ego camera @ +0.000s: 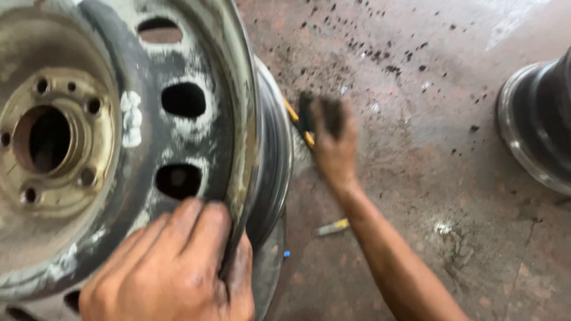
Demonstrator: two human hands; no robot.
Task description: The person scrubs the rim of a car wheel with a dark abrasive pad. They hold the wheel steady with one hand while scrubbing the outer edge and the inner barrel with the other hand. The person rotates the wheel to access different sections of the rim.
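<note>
A worn steel wheel rim (137, 119) stands on edge at the left, with a rusty hub, bolt holes and oval vent holes. My left hand (172, 267) grips its outer lip at the bottom, fingers on the face and thumb behind the edge. My right hand (334, 145) reaches out to the floor beside the rim and closes on a dark tool with a yellow handle (304, 119); the hand is blurred by motion.
A second dark rim (538, 125) sits at the right edge. The concrete floor (416, 89) is reddish and speckled with black flecks. A small yellow and grey tool (332, 227) lies on the floor near my right forearm.
</note>
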